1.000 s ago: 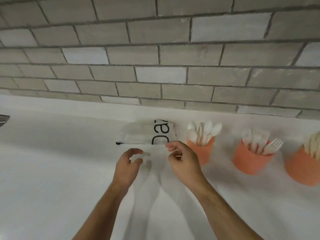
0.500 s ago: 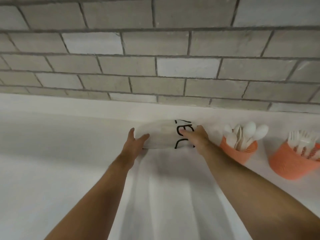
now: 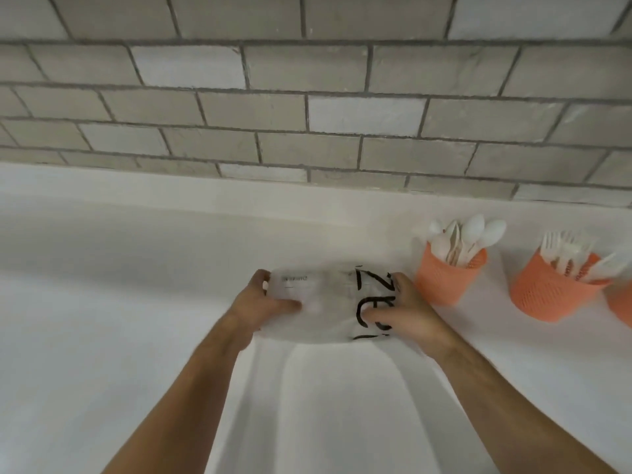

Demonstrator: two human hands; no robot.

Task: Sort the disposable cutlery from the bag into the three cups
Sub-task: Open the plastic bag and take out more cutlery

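A clear plastic bag [image 3: 328, 302] with black lettering lies flat on the white counter, and both my hands hold it. My left hand [image 3: 263, 302] grips its left end with the thumb on top. My right hand [image 3: 403, 309] grips the right end over the lettering. To the right stands an orange cup [image 3: 448, 278] full of white spoons. Further right is a second orange cup [image 3: 547, 289] with white forks. Only a sliver of the third orange cup [image 3: 624, 306] shows at the frame's right edge.
The white counter [image 3: 136, 302] runs left and towards me. A grey brick wall [image 3: 307, 114] rises just behind the bag and cups.
Both hands reached forward onto the bag, took hold of its two ends and drew it nearer. The view swung left, pushing the cups towards the right edge.
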